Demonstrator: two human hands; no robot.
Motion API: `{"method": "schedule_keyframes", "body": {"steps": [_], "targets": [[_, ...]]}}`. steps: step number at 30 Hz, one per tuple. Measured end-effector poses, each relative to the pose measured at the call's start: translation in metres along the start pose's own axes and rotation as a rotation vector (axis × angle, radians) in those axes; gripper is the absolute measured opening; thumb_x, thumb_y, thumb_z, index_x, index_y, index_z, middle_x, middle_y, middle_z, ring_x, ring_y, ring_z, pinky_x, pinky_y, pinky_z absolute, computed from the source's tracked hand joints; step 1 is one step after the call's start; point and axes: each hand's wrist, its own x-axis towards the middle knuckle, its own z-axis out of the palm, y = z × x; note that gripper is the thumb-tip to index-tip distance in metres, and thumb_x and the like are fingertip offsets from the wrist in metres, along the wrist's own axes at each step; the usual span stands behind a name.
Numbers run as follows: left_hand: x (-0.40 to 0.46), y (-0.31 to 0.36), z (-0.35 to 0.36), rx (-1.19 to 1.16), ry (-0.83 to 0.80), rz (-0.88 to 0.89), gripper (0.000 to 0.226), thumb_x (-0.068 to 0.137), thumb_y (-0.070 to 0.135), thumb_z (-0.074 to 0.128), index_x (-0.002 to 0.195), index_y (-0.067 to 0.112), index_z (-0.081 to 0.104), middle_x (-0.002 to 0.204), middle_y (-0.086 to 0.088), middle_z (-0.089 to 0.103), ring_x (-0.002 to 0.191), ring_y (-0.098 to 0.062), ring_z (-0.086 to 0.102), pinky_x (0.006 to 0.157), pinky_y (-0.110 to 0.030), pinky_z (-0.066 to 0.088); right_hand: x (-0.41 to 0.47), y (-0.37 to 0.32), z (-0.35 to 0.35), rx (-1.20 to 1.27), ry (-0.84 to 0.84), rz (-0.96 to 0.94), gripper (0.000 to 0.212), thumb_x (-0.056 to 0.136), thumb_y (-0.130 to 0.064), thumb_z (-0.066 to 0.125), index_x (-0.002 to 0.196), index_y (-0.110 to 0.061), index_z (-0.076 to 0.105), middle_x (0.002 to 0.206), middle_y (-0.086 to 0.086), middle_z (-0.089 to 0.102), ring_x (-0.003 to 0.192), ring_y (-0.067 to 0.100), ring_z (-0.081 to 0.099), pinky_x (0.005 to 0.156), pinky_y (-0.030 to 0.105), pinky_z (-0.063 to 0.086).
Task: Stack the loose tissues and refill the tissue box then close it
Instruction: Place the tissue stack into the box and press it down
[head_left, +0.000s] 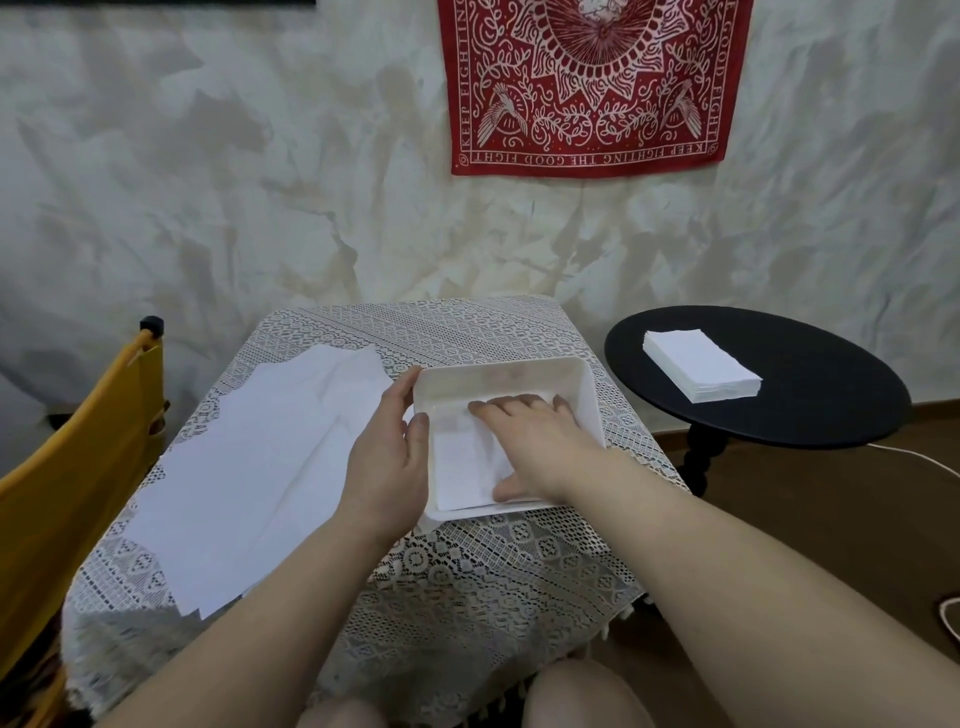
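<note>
Right hand (535, 441) laid flat inside the white tissue box (582, 387), fingers straight and spread, pressing down on the tissues (465, 467) already in it. Left hand (392, 457) clasped on the box's left wall — thumb hooked over the rim, fingers down the outside. Box open, at centre frame, standing on the lace-covered bench (467, 571); no lid to be made out. Just left of the box, loose tissues (249, 467) spread in an overlapping sheet across the left half of the bench, the near corner reaching the bench edge. At right of the frame, a round black side table (831, 415), well apart from the box, carrying a neat stack of white tissues (701, 371). At far left, a yellow chair (67, 467) beside the bench. At upper centre-right, a red patterned cloth (592, 83) on the pale wall. Bottom edge — apparently bare knees, cut off.
</note>
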Motion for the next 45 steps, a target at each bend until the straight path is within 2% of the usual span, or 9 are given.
{"method": "schedule_keyframes", "body": {"steps": [11, 14, 17, 23, 30, 34, 39, 43, 45], "targets": [[0.005, -0.002, 0.002, 0.027, 0.019, -0.005, 0.045, 0.099, 0.014, 0.039, 0.142, 0.025, 0.035, 0.123, 0.022, 0.044, 0.110, 0.009, 0.041, 0.087, -0.013, 0.030, 0.011, -0.002, 0.003, 0.090, 0.029, -0.072, 0.087, 0.074, -0.030, 0.071, 0.145, -0.023, 0.022, 0.143, 0.004, 0.031, 0.130, 0.030, 0.027, 0.109, 0.052, 0.022], [0.004, -0.004, 0.002, 0.031, 0.021, 0.005, 0.045, 0.098, 0.013, 0.040, 0.141, 0.024, 0.036, 0.122, 0.022, 0.045, 0.110, 0.010, 0.041, 0.087, -0.013, 0.030, 0.009, 0.002, 0.002, 0.040, 0.026, -0.050, 0.099, 0.070, -0.044, 0.074, 0.147, -0.021, 0.016, 0.149, 0.005, 0.025, 0.136, 0.029, 0.022, 0.112, 0.053, 0.017], [0.005, -0.004, 0.003, 0.036, 0.021, 0.009, 0.045, 0.098, 0.013, 0.040, 0.142, 0.022, 0.035, 0.124, 0.020, 0.045, 0.112, 0.007, 0.041, 0.090, -0.015, 0.031, 0.005, 0.006, 0.001, -0.064, 0.014, 0.023, 0.107, 0.064, -0.058, 0.072, 0.146, -0.016, 0.018, 0.141, 0.010, 0.033, 0.128, 0.032, 0.035, 0.108, 0.049, 0.026], [0.005, -0.003, 0.003, 0.046, 0.025, 0.004, 0.045, 0.099, 0.014, 0.039, 0.143, 0.022, 0.034, 0.124, 0.019, 0.045, 0.113, 0.004, 0.041, 0.091, -0.018, 0.031, 0.007, 0.005, -0.002, -0.087, 0.000, 0.023, 0.095, 0.062, -0.061, 0.070, 0.137, -0.015, 0.032, 0.126, 0.010, 0.044, 0.114, 0.030, 0.044, 0.097, 0.046, 0.039], [0.004, -0.004, 0.004, 0.045, 0.039, 0.010, 0.045, 0.098, 0.013, 0.040, 0.142, 0.022, 0.036, 0.127, 0.018, 0.045, 0.115, 0.004, 0.042, 0.094, -0.021, 0.033, 0.008, 0.006, -0.003, -0.102, 0.076, -0.066, 0.077, 0.072, -0.049, 0.070, 0.134, -0.019, 0.036, 0.132, 0.008, 0.042, 0.121, 0.029, 0.041, 0.104, 0.050, 0.032], [0.003, -0.004, 0.004, 0.046, 0.042, 0.008, 0.045, 0.098, 0.012, 0.040, 0.142, 0.022, 0.036, 0.127, 0.017, 0.047, 0.115, 0.004, 0.042, 0.093, -0.018, 0.032, 0.008, 0.004, 0.003, -0.044, 0.072, -0.056, 0.092, 0.075, -0.059, 0.064, 0.145, -0.018, 0.021, 0.147, 0.005, 0.033, 0.133, 0.027, 0.032, 0.110, 0.052, 0.020], [0.005, -0.005, 0.005, 0.052, 0.044, 0.003, 0.046, 0.098, 0.013, 0.040, 0.142, 0.022, 0.036, 0.127, 0.018, 0.046, 0.115, 0.005, 0.042, 0.092, -0.016, 0.031, 0.012, 0.000, -0.001, -0.005, 0.070, -0.081, 0.090, 0.067, -0.064, 0.066, 0.138, -0.019, 0.034, 0.136, 0.004, 0.044, 0.123, 0.027, 0.041, 0.106, 0.050, 0.030], [0.004, -0.005, 0.005, 0.065, 0.046, 0.006, 0.046, 0.098, 0.012, 0.040, 0.142, 0.022, 0.036, 0.127, 0.019, 0.044, 0.115, 0.004, 0.041, 0.094, -0.018, 0.030, 0.018, -0.017, 0.000, 0.053, 0.080, -0.116, 0.090, 0.067, -0.061, 0.067, 0.139, -0.019, 0.031, 0.144, 0.002, 0.038, 0.129, 0.027, 0.035, 0.107, 0.053, 0.027], [0.004, -0.006, 0.005, 0.072, 0.045, 0.000, 0.046, 0.098, 0.012, 0.040, 0.142, 0.024, 0.036, 0.126, 0.020, 0.044, 0.114, 0.005, 0.040, 0.093, -0.018, 0.030, 0.023, -0.025, 0.002, 0.074, 0.091, -0.117, 0.081, 0.066, -0.060, 0.066, 0.131, -0.020, 0.040, 0.132, 0.001, 0.048, 0.121, 0.027, 0.041, 0.101, 0.051, 0.034]]}}
